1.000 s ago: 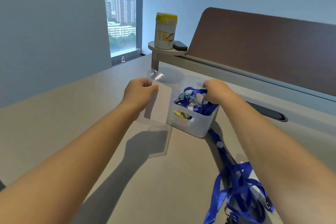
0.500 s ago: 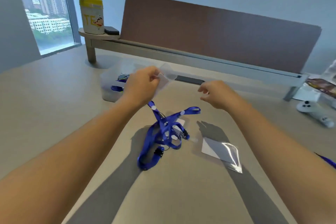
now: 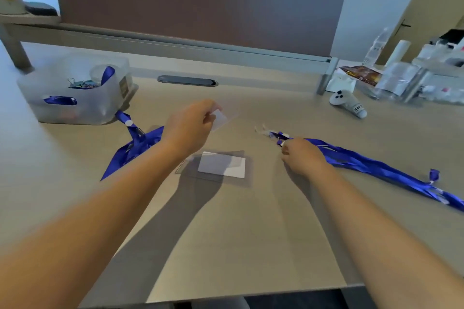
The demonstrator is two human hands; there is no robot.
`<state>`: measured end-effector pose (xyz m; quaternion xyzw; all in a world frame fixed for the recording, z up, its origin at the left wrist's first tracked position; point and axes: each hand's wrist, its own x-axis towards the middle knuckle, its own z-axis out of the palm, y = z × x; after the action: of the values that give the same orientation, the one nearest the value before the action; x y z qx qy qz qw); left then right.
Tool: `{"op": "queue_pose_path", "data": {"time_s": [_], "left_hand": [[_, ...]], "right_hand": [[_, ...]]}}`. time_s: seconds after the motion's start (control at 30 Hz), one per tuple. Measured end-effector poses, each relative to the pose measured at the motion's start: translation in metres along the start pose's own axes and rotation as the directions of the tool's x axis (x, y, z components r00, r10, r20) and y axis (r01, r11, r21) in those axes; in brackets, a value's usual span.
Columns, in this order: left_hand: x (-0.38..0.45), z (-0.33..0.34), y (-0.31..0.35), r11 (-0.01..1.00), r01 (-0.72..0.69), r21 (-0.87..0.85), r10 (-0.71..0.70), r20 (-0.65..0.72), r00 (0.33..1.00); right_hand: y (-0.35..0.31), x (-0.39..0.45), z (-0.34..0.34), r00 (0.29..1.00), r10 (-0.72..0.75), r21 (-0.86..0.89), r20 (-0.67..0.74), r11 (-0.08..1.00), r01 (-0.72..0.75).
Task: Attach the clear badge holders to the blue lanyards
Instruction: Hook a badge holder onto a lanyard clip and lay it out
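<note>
Nearest on the desk (image 3: 226, 246) lies a clear badge holder (image 3: 221, 165), flat between the two forearms, with a white card inside that fills its right part; its edges are soft with blur.

Just right of it the right hand (image 3: 305, 158) rests low on the desk, fingers curled round the clip end of a blue lanyard (image 3: 364, 163). That lanyard is a glossy ribbon, doubled over, running from the hand away to the right edge, with a small knot or fold near its far end. Beyond the fingers a cluster of small white and blue clip parts (image 3: 272, 133) lies on the desk; blur hides their shape.

The left hand (image 3: 190, 125) is raised above the desk, thumb and fingers pinching the corner of a second badge holder (image 3: 222, 119), a thin see-through sleeve with a pale card, tilted up to the right.

Behind the left wrist a second lanyard (image 3: 133, 148) lies bunched, its strap with a white button leading to a frosted plastic bin (image 3: 75, 93) that holds more blue ribbon and binder clips.

Further off to the right sit a white controller (image 3: 347, 104) and a clutter of clear packets (image 3: 411, 83). A brown divider panel (image 3: 195, 5) closes the far edge.
</note>
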<state>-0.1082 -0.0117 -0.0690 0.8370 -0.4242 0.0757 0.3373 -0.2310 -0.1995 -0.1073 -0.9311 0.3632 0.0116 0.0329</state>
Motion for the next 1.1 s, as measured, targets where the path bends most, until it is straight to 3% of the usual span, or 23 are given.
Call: {"op": "queue_pose_path", "data": {"time_s": [0.23, 0.33, 0.57, 0.7, 0.8, 0.9, 1.1], "left_hand": [[0.005, 0.016, 0.005, 0.998, 0.029, 0.052, -0.032, 0.056, 0.998], [0.008, 0.02, 0.005, 0.997, 0.043, 0.061, -0.048, 0.069, 0.996], [0.013, 0.025, 0.007, 0.997, 0.074, -0.002, -0.073, 0.06, 0.996], [0.016, 0.022, 0.01, 0.996, 0.077, -0.049, -0.078, -0.014, 0.997], [0.018, 0.016, 0.016, 0.991, 0.076, -0.106, -0.084, -0.078, 0.993], [0.02, 0.011, 0.023, 0.984, 0.09, -0.151, -0.105, -0.09, 0.99], [0.024, 0.003, 0.031, 0.869, 0.266, -0.418, -0.304, -0.026, 0.952]], "right_hand": [[0.003, -0.002, 0.002, 0.997, -0.016, 0.139, -0.069, 0.99, 0.026], [0.003, 0.0, 0.002, 0.996, -0.073, 0.04, -0.055, 0.996, 0.075], [-0.001, 0.012, 0.008, 0.991, -0.118, -0.015, -0.058, 0.993, 0.117], [-0.005, 0.014, 0.002, 0.991, -0.076, 0.145, -0.111, 0.985, 0.091], [-0.01, 0.014, -0.015, 0.972, -0.046, 0.378, -0.232, 0.916, 0.133], [-0.018, 0.007, -0.033, 0.956, -0.013, 0.598, -0.292, 0.778, 0.193], [-0.042, 0.0, -0.063, 0.956, -0.028, 0.79, -0.291, 0.557, 0.257]]}}
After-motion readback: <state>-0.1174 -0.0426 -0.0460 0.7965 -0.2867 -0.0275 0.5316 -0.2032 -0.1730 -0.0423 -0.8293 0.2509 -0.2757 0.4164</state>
